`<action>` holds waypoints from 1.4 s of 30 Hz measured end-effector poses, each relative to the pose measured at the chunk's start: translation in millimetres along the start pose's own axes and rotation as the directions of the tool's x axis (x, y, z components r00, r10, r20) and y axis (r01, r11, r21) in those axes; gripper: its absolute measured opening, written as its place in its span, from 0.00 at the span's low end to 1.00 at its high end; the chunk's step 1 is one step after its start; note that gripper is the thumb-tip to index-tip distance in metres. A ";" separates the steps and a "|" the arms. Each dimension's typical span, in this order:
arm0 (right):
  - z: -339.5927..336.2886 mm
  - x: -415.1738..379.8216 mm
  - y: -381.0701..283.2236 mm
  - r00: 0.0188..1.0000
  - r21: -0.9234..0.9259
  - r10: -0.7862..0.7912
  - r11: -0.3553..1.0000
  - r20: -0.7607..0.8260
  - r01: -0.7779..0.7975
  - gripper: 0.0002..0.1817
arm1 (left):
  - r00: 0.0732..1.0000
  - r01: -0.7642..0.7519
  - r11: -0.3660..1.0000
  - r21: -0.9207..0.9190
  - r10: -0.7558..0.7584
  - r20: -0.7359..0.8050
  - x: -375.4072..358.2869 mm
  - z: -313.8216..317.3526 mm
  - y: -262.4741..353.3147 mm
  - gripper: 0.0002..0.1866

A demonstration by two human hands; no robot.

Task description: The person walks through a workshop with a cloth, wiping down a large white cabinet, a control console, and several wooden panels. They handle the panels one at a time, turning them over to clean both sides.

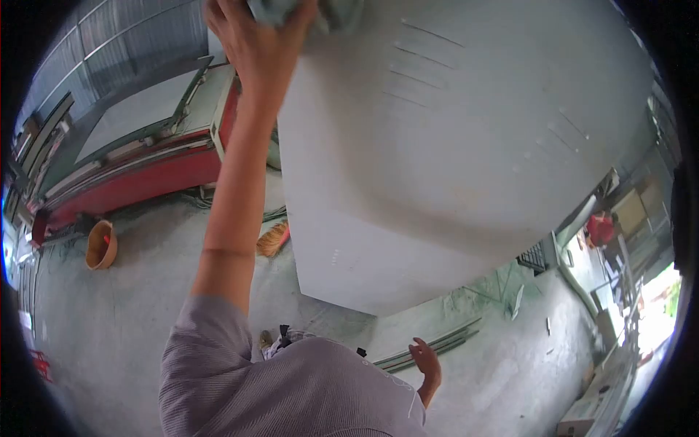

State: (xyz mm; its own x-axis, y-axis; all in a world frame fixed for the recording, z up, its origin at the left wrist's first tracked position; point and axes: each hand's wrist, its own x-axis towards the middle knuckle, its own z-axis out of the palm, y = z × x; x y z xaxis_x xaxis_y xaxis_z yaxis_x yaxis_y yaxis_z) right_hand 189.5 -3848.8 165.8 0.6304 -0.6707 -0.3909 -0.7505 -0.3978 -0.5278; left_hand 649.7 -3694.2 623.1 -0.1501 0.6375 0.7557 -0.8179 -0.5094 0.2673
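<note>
My left hand [266, 29] is raised high along the left edge of a large pale grey cabinet [437, 167]. Its fingers are closed round a grey-green bundle that looks like a cloth [275, 10], partly cut off by the top of the view. The cabinet has two groups of narrow slots in its broad face. Low down beside my body hangs my right hand [426, 362], apart from the cabinet, with its fingers loosely spread and nothing visible in them.
To the left stands a long red machine [138, 178] with a flat panel [142, 109] on it. An orange-brown bucket [101, 245] and a straw broom [272, 239] are on the concrete floor. Long metal strips [437, 346] lie below the cabinet. A red object [601, 229] is at the far right.
</note>
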 end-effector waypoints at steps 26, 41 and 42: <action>-43.1 34.3 -506.4 -0.010 -0.404 -0.443 0.808 -0.896 0.430 0.25 | 0.888 0.459 -0.108 -0.882 0.021 0.460 118.5 105.4 -160.2 0.30; -1.9 64.2 -540.0 0.004 -0.242 -0.247 0.951 -0.969 0.194 0.30 | -0.457 0.889 -0.143 0.435 -0.321 0.829 -287.8 -104.0 -348.8 0.27; -3.8 68.9 -543.7 -0.013 -0.243 -0.246 0.949 -0.969 0.201 0.30 | -0.307 0.945 0.006 0.326 -0.320 0.897 -277.7 -70.4 -352.9 0.27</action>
State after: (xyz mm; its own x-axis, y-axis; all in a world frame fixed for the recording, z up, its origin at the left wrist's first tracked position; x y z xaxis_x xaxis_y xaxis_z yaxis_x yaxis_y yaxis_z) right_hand 640.2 -3681.1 428.8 -0.0158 -0.5006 0.8655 -0.6339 -0.6644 -0.3959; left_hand 940.9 -3650.8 276.8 0.8055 -0.5508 0.2188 0.0338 0.4112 0.9109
